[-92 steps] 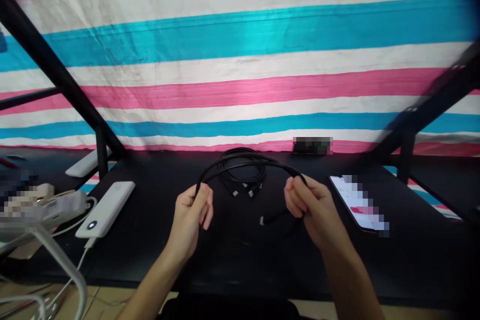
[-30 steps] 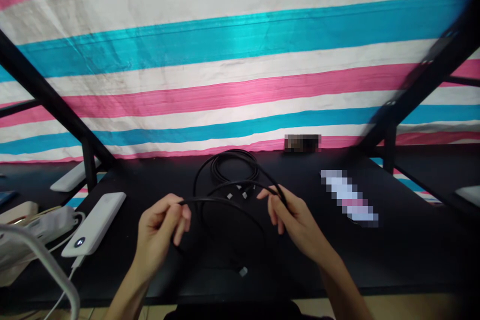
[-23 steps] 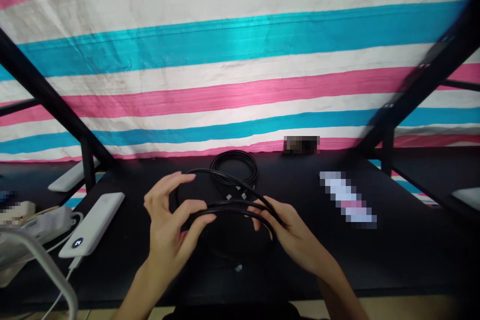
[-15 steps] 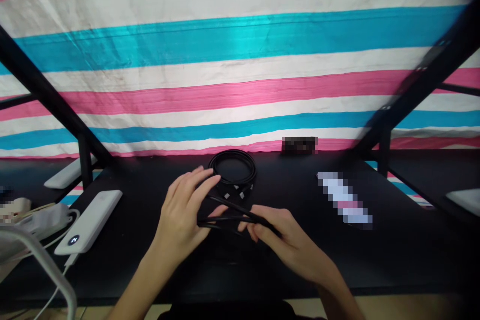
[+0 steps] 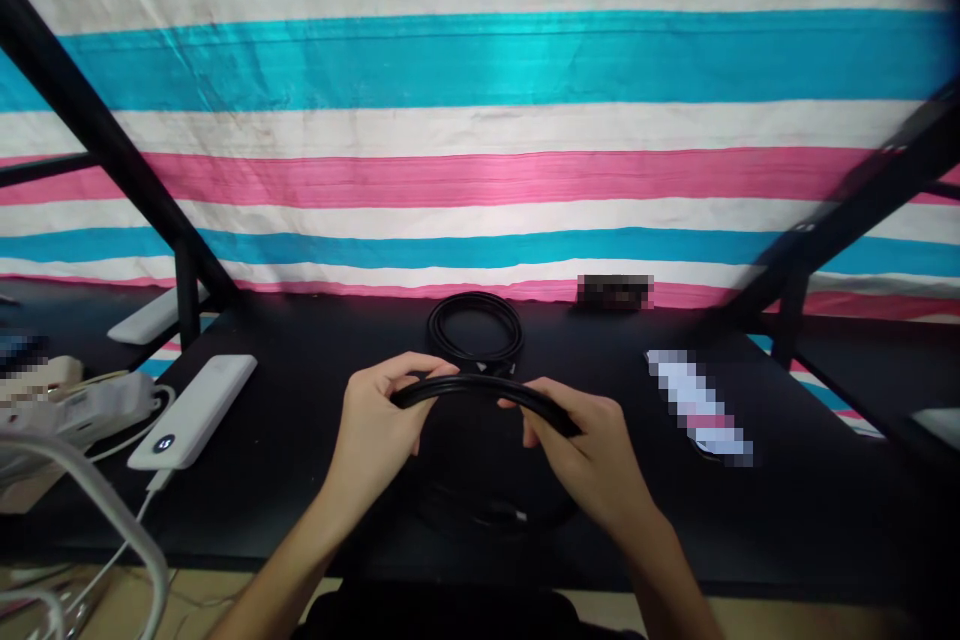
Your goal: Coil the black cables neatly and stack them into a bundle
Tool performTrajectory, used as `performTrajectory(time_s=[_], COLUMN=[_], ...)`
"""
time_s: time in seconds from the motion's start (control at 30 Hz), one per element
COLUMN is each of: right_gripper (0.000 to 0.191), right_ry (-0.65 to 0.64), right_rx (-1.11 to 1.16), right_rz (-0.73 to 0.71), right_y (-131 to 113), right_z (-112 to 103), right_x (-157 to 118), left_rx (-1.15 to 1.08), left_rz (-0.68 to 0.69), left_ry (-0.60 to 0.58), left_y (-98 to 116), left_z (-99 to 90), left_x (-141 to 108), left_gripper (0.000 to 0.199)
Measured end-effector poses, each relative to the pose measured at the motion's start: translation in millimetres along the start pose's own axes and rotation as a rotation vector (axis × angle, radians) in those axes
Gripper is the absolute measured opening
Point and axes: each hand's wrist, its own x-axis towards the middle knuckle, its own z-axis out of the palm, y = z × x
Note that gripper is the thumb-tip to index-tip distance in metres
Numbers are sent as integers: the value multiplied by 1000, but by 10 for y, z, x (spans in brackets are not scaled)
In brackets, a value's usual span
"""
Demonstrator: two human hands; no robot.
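Observation:
A coiled black cable (image 5: 480, 386) is held between my two hands above the table. My left hand (image 5: 386, 410) pinches the coil's left side between thumb and fingers. On the right side my right hand (image 5: 581, 430) grips the bundled strands. The lower part of the loop hangs dark and blurred toward me, with a small light connector (image 5: 519, 516) showing near its bottom. Just beyond my hands, a second coiled black cable (image 5: 475, 300) lies on the table, its metal plugs (image 5: 495, 369) partly hidden behind the held coil.
On the left lies a white power bank (image 5: 196, 410) with a lit display and a plugged-in white cable. A power strip (image 5: 105, 410) and a curved pale tube (image 5: 112, 510) stand farther left. A blurred-out strip (image 5: 697, 405) lies right on the black table (image 5: 300, 510); black frame bars (image 5: 112, 140) slope at both sides.
The crossed, loose strands now form one tight bundle curving between my hands. My left hand has closed from spread fingers onto it. The view has shifted slightly.

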Motion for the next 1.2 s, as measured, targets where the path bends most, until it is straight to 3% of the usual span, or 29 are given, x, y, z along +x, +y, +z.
performTrajectory(time_s=[0.17, 0.3, 0.37, 0.5, 0.63, 0.8, 0.93, 1.0, 1.1, 1.2], right_gripper=[12, 9, 10, 17, 21, 22, 30, 31, 26, 34], right_ry=[190, 265, 326, 489, 568, 520, 192, 96, 115, 155], right_rx=[40, 179, 260, 593, 855, 839, 567, 492, 418, 239], right_rz=[20, 110, 137, 239, 288, 255, 305, 319, 267, 130], right_y=[100, 152, 158, 111, 57, 146, 276, 288, 197, 20], right_z=[-8, -8, -3, 61, 153, 115, 43, 31, 11, -44], right_x=[25, 8, 15, 80, 147, 132, 92, 76, 45, -1], left_rx=[-111, -50, -31, -203, -384, -449, -513, -481, -378, -300], left_rz=[-144, -232, -234, -174, -124, -114, -156, -169, -189, -191], left_ry=[-132, -398, -477, -284, -107, -58, -76, -115, -205, -245], left_y=[-110, -175, -221, -333, -376, -310, -261, -252, -233, -169], left_z=[-146, -259, -260, -116, 34, -19, -122, -141, -139, -145], left_x=[3, -13, -25, -67, -113, -143, -127, -110, -89, -85], left_gripper=[25, 32, 37, 52, 51, 39, 37, 41, 43, 42])
